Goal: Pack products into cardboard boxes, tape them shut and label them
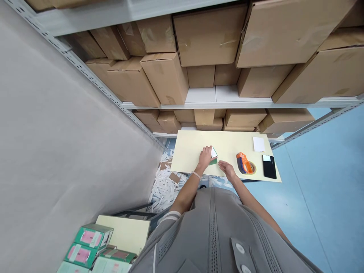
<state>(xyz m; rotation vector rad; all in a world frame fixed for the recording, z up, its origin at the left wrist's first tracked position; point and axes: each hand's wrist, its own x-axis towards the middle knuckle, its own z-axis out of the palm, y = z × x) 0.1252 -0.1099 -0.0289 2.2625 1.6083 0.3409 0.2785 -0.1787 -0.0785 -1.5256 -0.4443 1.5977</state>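
Note:
On the pale yellow table [187, 146], a small green and white box [214, 156] stands in the grip of my left hand [204, 157], whose fingers reach over its far side. My right hand [226, 168] is held just right of the box, apart from it, with its fingers stretched out and nothing visible in them. Right of that hand lies an orange and blue tape dispenser [243, 163] against a roll of yellowish tape [253, 168].
A black phone [269, 167] and a white notepad [258, 144] lie at the table's right end. Shelves with brown cardboard boxes [210, 36] rise behind. White paper strips [165, 189] cover the floor at left. Green boxes [88, 240] are stacked at lower left beside a wall [71, 151].

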